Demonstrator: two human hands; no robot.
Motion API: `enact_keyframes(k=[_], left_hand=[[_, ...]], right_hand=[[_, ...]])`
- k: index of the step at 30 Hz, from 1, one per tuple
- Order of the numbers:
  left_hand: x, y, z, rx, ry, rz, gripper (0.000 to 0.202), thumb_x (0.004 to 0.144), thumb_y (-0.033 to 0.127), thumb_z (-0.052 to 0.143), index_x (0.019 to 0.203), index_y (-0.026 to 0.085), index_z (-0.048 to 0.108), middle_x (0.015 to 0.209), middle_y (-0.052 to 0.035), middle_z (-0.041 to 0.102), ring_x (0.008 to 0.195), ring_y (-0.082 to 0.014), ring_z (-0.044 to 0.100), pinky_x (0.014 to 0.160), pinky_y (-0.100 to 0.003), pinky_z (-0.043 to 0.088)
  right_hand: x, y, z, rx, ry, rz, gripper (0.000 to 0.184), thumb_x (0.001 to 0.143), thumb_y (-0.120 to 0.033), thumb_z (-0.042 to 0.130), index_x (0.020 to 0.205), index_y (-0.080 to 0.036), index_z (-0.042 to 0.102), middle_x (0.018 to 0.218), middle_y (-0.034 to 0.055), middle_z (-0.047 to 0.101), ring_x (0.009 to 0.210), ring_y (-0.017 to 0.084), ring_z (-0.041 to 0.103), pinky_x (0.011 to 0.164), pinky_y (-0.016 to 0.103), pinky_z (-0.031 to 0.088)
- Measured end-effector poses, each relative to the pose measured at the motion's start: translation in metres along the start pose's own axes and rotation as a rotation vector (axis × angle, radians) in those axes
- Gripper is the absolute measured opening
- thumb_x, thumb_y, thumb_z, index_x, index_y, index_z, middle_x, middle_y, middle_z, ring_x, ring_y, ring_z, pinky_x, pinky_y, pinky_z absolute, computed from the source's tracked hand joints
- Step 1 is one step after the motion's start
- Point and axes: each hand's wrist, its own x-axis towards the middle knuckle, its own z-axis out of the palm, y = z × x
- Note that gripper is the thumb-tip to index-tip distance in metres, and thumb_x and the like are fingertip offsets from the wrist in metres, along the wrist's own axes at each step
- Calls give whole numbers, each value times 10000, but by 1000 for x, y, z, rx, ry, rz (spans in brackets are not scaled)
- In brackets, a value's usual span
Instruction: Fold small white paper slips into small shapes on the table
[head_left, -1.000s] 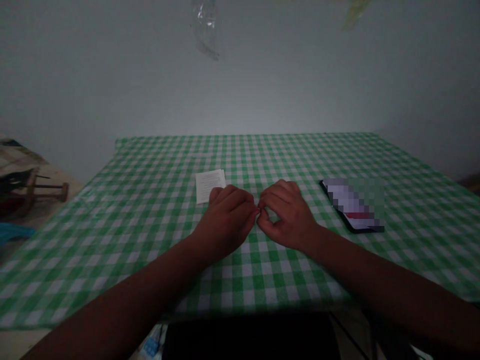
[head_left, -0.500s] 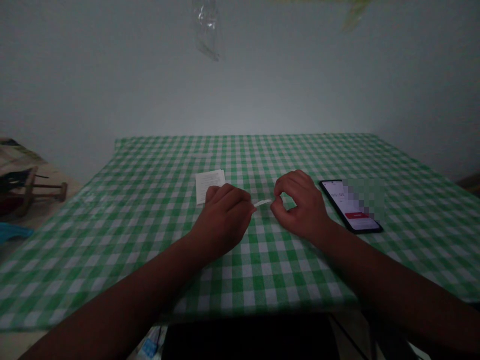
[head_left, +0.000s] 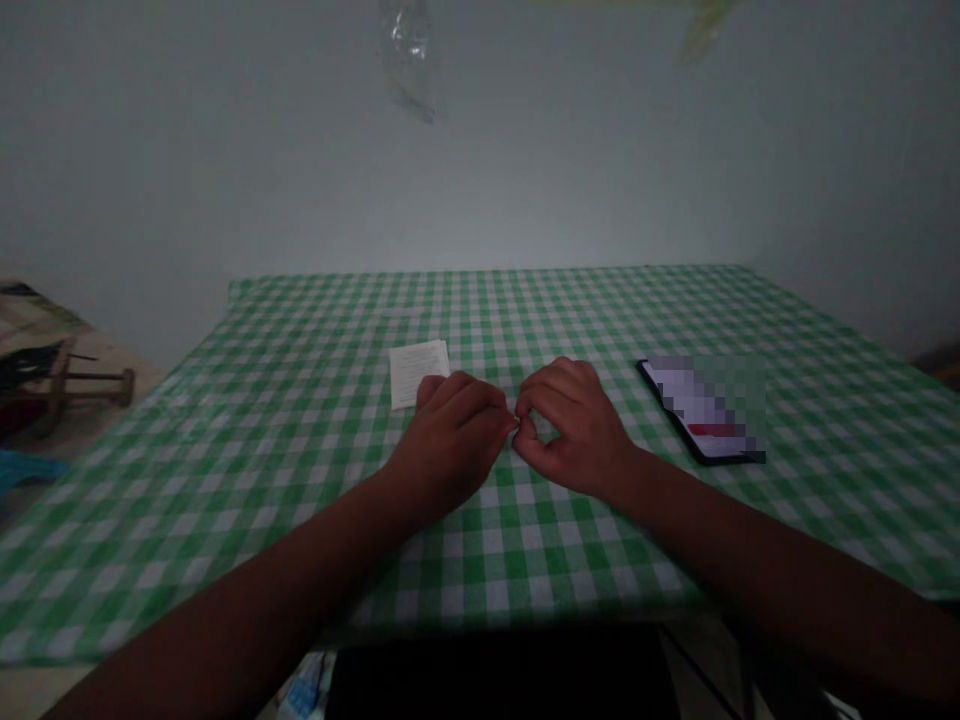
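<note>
My left hand (head_left: 455, 440) is closed in a pinch above the checked tablecloth, its fingertips pointing right. Opposite it, my right hand (head_left: 574, 428) has thumb and forefinger curled into a ring. The fingertips of both hands meet, or nearly so, around a thin white strip (head_left: 517, 424). Only a tiny bit of that strip shows; the fingers hide the rest. Just behind my left hand lies a small white sheet of printed paper (head_left: 417, 370), partly covered by the knuckles. It looks like a short stack or a folded sheet.
A phone (head_left: 694, 410) with a lit, partly blurred screen lies to the right of my right hand. The green and white checked tablecloth (head_left: 300, 400) covers the table up to the wall. A clear plastic bag (head_left: 411, 60) hangs on the wall. Wooden furniture (head_left: 94, 380) stands at left.
My right hand has moved left and slightly down, up to my left fingertips. The white strip, visible between the hands before, is now almost wholly hidden. My left hand has barely moved.
</note>
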Motion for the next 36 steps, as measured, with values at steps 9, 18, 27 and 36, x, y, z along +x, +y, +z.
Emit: enact_keyframes(k=[9,18,27,36], left_hand=[[-1,-8,-3,18,11,-38,61,926,194,606,871,182,629,935,-36,694,873,-190,564,790,-386,363],[0,-1,-1,7,-39,-52,134,941,212,583,828,190,652,916,-25,702,848,-178,550,787,-378,355],[-1,-8,-5,26,4,-65,89,927,216,605,853,192,648,925,-35,706,864,-185,578,799,-385,376],[0,-19,0,-254,-57,-443,88,922,251,606,895,186,658,841,-7,699,768,-145,636,711,-289,495]], right_hand=[[-3,36,-6,-73,116,100,101,709,-121,551,752,-209,527,763,37,609,789,227,574,758,403,418],[-2,2,2,26,-30,2,70,763,-151,543,794,-213,556,831,29,644,830,219,559,781,409,389],[0,27,-2,-30,62,123,118,718,-133,543,704,-227,472,747,20,583,772,214,541,747,394,409],[-4,28,-3,405,21,330,196,773,-129,576,944,-223,588,901,20,640,860,192,609,805,379,486]])
